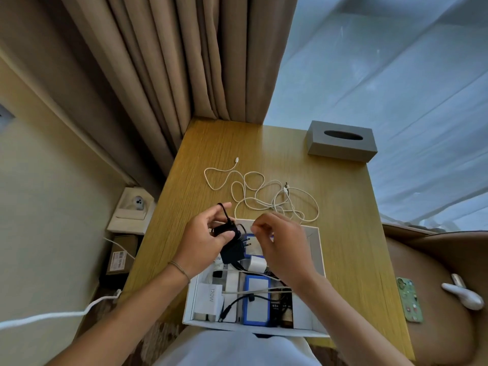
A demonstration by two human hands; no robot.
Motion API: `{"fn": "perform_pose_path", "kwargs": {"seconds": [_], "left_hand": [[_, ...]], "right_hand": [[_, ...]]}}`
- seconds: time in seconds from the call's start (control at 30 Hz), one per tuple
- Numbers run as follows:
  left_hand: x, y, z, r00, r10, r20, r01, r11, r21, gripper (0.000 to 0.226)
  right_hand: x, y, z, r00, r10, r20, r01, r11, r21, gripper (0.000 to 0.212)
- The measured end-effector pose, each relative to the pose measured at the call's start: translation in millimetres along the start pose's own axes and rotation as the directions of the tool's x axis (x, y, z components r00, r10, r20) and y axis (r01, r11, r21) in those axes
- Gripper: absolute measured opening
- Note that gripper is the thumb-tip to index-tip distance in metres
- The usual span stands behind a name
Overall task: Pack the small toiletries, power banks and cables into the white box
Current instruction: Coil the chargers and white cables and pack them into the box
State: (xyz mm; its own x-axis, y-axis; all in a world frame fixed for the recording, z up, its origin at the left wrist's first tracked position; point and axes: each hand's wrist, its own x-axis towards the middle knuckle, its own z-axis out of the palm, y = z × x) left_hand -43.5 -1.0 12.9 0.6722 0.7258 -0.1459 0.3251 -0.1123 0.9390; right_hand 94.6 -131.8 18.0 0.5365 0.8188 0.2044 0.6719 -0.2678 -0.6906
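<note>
Left hand (208, 239) grips the black adapter (232, 249) above the white box (315, 262) at the worktop's near edge. Right hand (280, 249), fingers curled and empty, is nearer the white cables (266, 196) sprawling just beyond the box.

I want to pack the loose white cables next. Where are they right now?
In the head view the white cables lie tangled on the wooden table, just beyond the white box, left of the grey tissue box.
</note>
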Motion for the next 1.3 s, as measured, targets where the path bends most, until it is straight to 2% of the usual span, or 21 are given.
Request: {"fn": "perform_pose_path", "kwargs": {"seconds": [0.07,0.17,0.23,0.3,0.37,0.43,0.53,0.6,0.67,0.73,0.8,0.83,0.9,0.97,1.0,1.07,1.13,1.23,1.3], "left_hand": [[-1.1,-1.3,-1.0,1.000,0.005,0.015,-0.004,1.000,-0.016,0.056],[-1.7,0.1,-3.2,0.998,0.007,0.057,-0.001,0.995,-0.098,0.055],[-1.8,3.1,-4.7,0.993,-0.001,0.115,0.026,0.977,-0.210,0.052],[-1.7,6.7,-5.9,0.986,-0.047,0.161,0.104,0.923,-0.370,0.049],[-0.2,10.0,-8.2,0.976,-0.112,0.188,0.191,0.855,-0.482,0.045],[2.5,11.8,-12.1,0.964,-0.167,0.207,0.251,0.830,-0.499,0.041],[5.1,13.5,-21.2,0.933,-0.213,0.289,0.328,0.832,-0.447,0.039],[4.7,13.9,-23.0,0.906,-0.208,0.370,0.388,0.757,-0.526,0.040],[4.4,16.0,-19.1,0.901,-0.184,0.393,0.415,0.631,-0.656,0.045],[6.8,16.9,-11.8,0.922,-0.184,0.340,0.385,0.525,-0.759,0.046],[11.5,16.3,-3.3,0.946,-0.232,0.226,0.313,0.478,-0.821,0.045],[13.9,14.3,0.7,0.955,-0.260,0.145,0.262,0.505,-0.822,0.046],[15.9,8.4,6.4,0.963,-0.266,-0.031,0.158,0.657,-0.737,0.051],[14.0,0.6,8.4,0.962,-0.229,-0.148,0.098,0.796,-0.598,0.056],[12.7,-3.7,8.6,0.963,-0.208,-0.172,0.084,0.838,-0.539,0.057],[9.0,-12.1,7.9,0.970,-0.160,-0.181,0.070,0.904,-0.422,0.056],[5.3,-19.0,7.6,0.976,-0.132,-0.173,0.070,0.944,-0.324,0.052],[0.9,-24.5,8.6,0.988,-0.110,-0.106,0.082,0.968,-0.238,0.043],[0.2,-26.2,8.2,0.993,-0.111,-0.042,0.099,0.969,-0.226,0.041]], "right_hand": [[-1.2,11.1,6.1,0.990,0.137,0.013,-0.138,0.977,0.165,0.010],[0.5,23.0,14.1,0.932,0.270,0.240,-0.350,0.844,0.407,0.027],[3.5,27.5,16.8,0.910,0.232,0.342,-0.376,0.810,0.450,0.035],[4.0,26.3,20.9,0.894,0.180,0.410,-0.379,0.791,0.481,0.032],[-0.2,25.9,24.7,0.883,0.187,0.431,-0.414,0.743,0.526,0.032],[-4.7,29.5,24.3,0.873,0.213,0.438,-0.460,0.656,0.598,0.040],[-0.1,38.8,17.2,0.883,0.219,0.414,-0.464,0.527,0.712,0.040],[3.8,37.2,16.4,0.889,0.238,0.390,-0.457,0.503,0.734,0.039],[1.5,27.5,24.7,0.875,0.279,0.395,-0.483,0.502,0.717,0.036],[-7.0,12.1,40.9,0.840,0.346,0.418,-0.542,0.488,0.685,0.034],[-17.6,-4.3,57.4,0.799,0.409,0.441,-0.598,0.462,0.654,0.034],[-22.1,-11.0,62.3,0.786,0.429,0.445,-0.616,0.475,0.629,0.035],[-26.7,-18.6,63.7,0.779,0.424,0.463,-0.626,0.572,0.530,0.035],[-27.2,-20.5,56.5,0.776,0.378,0.505,-0.585,0.731,0.350,0.028],[-26.9,-20.1,51.6,0.789,0.345,0.508,-0.513,0.825,0.236,0.025],[-26.0,-19.2,41.2,0.877,0.251,0.410,-0.279,0.960,0.009,0.018],[-24.4,-17.0,31.3,0.963,0.125,0.237,-0.102,0.989,-0.107,0.013],[-20.4,-4.7,26.3,0.995,0.004,0.100,0.005,0.996,-0.092,0.009],[-19.1,6.0,30.2,0.998,-0.019,0.061,0.023,0.998,-0.057,0.018]]}}
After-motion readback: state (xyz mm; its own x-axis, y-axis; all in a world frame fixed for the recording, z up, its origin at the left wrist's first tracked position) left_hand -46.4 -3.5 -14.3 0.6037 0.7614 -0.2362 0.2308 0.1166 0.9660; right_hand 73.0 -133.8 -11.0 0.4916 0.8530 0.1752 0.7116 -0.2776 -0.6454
